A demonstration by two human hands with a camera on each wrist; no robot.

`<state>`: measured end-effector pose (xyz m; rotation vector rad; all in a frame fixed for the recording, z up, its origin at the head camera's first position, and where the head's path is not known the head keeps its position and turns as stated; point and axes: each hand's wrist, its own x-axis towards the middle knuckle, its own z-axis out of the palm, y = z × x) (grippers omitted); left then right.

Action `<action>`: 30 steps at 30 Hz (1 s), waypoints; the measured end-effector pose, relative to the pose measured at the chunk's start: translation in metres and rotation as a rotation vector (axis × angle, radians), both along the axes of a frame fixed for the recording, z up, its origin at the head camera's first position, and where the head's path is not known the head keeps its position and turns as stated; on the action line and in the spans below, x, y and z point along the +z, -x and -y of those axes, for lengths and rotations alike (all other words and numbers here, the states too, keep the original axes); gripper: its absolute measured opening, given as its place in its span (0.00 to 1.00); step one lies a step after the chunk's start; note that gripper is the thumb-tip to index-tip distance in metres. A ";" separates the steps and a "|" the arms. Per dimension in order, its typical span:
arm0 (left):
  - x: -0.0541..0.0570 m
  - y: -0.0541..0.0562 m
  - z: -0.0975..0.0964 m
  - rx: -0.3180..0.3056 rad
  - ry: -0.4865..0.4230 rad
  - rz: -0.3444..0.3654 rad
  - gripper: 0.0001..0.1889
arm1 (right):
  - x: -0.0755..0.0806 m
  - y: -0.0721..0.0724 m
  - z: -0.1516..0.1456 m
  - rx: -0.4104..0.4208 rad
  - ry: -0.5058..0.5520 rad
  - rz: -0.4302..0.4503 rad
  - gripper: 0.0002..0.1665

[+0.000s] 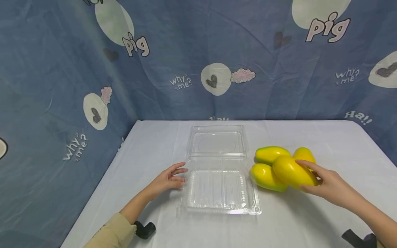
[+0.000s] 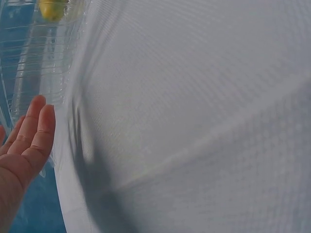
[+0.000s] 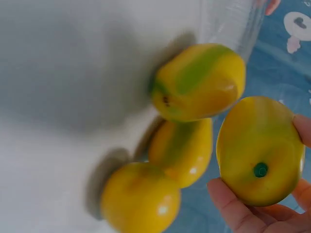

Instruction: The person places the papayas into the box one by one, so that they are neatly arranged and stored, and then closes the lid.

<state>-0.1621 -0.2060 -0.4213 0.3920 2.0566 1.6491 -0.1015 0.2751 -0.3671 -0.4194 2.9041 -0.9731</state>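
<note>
A yellow papaya [image 1: 293, 172] is in my right hand [image 1: 330, 184], lifted off the table; thumb and fingers grip its sides. Its round green stem end shows in the right wrist view, where the fingers [image 3: 233, 206] hold it. Beside and behind it lie several more papayas [image 1: 268, 177], yellow with green streaks, close together on the cloth. To their left a clear plastic clamshell box [image 1: 217, 189] stands with its lid [image 1: 217, 143] folded back. My left hand [image 1: 165, 181] is at the box's left edge, fingers loosely bent and holding nothing; whether they touch it I cannot tell.
A white cloth covers the table [image 1: 155, 144]. Blue printed fabric [image 1: 173, 44] hangs behind it and along the left side. Black pieces [image 1: 145, 230] are at both wrists.
</note>
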 end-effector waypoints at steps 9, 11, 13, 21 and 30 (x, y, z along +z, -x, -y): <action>0.001 0.001 -0.001 0.003 0.004 0.008 0.39 | 0.024 0.018 0.024 0.068 -0.023 -0.044 0.34; 0.001 0.001 -0.001 0.003 0.005 0.010 0.39 | 0.026 0.021 0.030 0.089 -0.003 -0.057 0.33; 0.000 0.001 -0.001 0.003 0.006 0.011 0.39 | 0.027 0.025 0.036 0.116 0.018 -0.076 0.33; -0.002 0.002 0.000 0.003 0.014 0.011 0.39 | 0.027 0.036 0.056 0.231 0.077 -0.152 0.30; -0.002 0.002 0.001 -0.003 -0.010 0.022 0.40 | 0.023 0.045 0.075 0.273 0.075 -0.100 0.29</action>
